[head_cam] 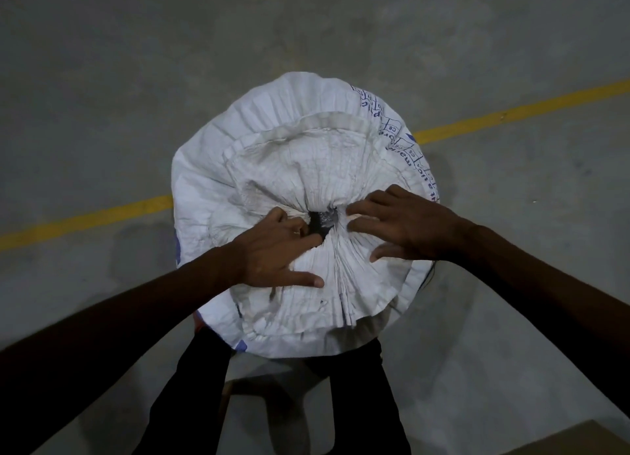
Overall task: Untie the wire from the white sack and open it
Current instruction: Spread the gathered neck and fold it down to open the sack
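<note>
At the bottom of the frame my legs in dark trousers (358, 396) stand on the grey concrete floor (102, 62), just under the near edge of the white sack (289, 154). A brown corner (586, 441), perhaps a box, shows at the lower right. My bare forearms reach up from both lower corners toward the middle of the frame.

My left hand (272, 250) lies on the gathered top of the sack, left of centre, its thumb stretched flat along the pleats and its fingers curled in at the rim of the small dark opening (322, 221), pinching the cloth there. My right hand (405, 226) rests just right of the opening, fingers spread and pressed onto the folds, grasping nothing that I can see.

The sack stands upright in the centre of the frame, its mouth bunched into radiating pleats around the opening. Something shiny glints inside; I cannot tell what. Blue printing (392, 127) runs down its upper right side.

Beyond it, a yellow line (511, 113) crosses the floor from the left edge up to the right.
</note>
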`<state>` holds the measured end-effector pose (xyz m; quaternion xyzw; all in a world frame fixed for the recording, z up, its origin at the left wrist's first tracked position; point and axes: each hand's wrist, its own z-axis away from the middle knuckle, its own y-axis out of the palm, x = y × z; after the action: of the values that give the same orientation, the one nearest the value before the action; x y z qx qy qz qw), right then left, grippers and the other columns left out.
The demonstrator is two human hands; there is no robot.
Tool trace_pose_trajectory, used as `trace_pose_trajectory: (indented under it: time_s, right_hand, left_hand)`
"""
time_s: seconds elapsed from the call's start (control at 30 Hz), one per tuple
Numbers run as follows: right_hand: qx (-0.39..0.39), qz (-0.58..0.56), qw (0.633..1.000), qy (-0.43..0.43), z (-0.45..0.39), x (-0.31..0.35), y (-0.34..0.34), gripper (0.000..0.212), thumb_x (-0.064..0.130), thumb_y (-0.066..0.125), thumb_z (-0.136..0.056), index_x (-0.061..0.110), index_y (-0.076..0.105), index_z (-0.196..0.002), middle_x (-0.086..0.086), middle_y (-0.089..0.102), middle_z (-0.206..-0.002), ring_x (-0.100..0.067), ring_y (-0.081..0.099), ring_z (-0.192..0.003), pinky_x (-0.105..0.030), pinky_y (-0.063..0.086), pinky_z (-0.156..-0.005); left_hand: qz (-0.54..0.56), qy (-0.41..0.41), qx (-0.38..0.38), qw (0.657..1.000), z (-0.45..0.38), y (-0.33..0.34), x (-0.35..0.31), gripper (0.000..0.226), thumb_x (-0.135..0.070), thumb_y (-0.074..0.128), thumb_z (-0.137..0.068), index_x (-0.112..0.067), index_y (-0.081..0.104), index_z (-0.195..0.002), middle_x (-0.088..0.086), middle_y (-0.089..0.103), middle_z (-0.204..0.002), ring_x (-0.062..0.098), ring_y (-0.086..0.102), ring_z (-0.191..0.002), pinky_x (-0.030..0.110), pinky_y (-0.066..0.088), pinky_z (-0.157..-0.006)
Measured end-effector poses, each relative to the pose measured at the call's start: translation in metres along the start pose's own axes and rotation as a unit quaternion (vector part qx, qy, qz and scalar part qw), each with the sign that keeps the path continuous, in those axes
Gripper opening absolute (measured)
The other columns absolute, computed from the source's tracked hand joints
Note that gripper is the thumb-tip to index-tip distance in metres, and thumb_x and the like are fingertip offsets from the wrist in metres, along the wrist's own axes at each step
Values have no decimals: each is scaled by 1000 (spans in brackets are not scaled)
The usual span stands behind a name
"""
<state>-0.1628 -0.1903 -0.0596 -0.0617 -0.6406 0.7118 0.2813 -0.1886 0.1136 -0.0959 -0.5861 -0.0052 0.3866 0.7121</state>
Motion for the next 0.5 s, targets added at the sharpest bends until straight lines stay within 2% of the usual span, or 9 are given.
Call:
trace_pose_trajectory:
  time_s: [0.07, 0.13, 0.2, 0.27, 0.33, 0.37, 0.43, 0.5]
  right_hand:
    - [19, 38, 999, -27, -11, -1, -1, 68, 56, 71, -88, 15, 57, -141, -9, 57, -148, -27, 52, -111, -41, 40, -84]
    - [42, 70, 996, -47, -21, -4, -3, 83, 53, 84, -76, 11, 57, -143, -9, 61, -144, -26, 49, -106, -39, 33, -81]
    - [82, 92, 991, -57, -30, -6, -4, 94, 54, 90, -66, 8, 58, -142, -10, 68, -133, -28, 55, -103, -39, 37, -82]
    - [139, 112, 982, -54, -36, -4, -5, 98, 57, 87, -68, 8, 54, -146, -9, 69, -124, -30, 61, -103, -40, 46, -83]
    - [180, 121, 975, -40, -40, -1, -5, 96, 59, 80, -76, 8, 46, -150, -9, 66, -123, -30, 58, -110, -41, 46, -89]
    - [201, 124, 971, -34, -41, 1, -6, 93, 60, 76, -80, 9, 43, -151, -8, 63, -127, -29, 56, -115, -41, 44, -92]
    - [242, 137, 960, -22, -41, 4, -6, 85, 61, 70, -86, 12, 42, -150, -6, 59, -132, -28, 50, -121, -39, 39, -97]
    - [258, 137, 956, -23, -39, 5, -4, 75, 61, 70, -85, 17, 51, -142, -5, 60, -129, -27, 50, -121, -39, 37, -96]
  left_hand:
    - [-21, 20, 0, 1000, 5, 2, -2, 76, -88, 28, -92, -23, 53, -124, 2, 67, -104, 20, 55, -105, 42, 35, -94]
    - [-29, 36, -9, 999, 8, 4, -4, 73, -86, 31, -93, -22, 55, -119, -1, 68, -96, 20, 55, -101, 42, 33, -89]
    - [-8, 44, -22, 999, 10, 5, -4, 61, -82, 39, -94, -25, 53, -107, -6, 66, -91, 18, 53, -97, 42, 34, -87]
    - [4, 45, -42, 998, 8, 6, -1, 56, -81, 43, -94, -27, 51, -107, -8, 64, -100, 18, 53, -96, 42, 37, -87]
    - [-2, 27, -37, 999, 3, 6, 2, 61, -86, 40, -91, -28, 51, -108, -9, 62, -117, 17, 51, -98, 41, 36, -88]
    - [-7, 10, -22, 1000, 1, 5, 3, 65, -90, 36, -88, -28, 50, -103, -11, 61, -116, 16, 48, -97, 40, 35, -88]
    - [-19, -24, 1, 1000, -4, 3, 2, 72, -97, 32, -82, -27, 47, -95, -13, 56, -97, 14, 45, -93, 38, 32, -88]
    - [-38, -41, 1, 998, -8, 4, 0, 82, -101, 29, -78, -24, 47, -99, -11, 55, -88, 17, 48, -93, 38, 32, -89]
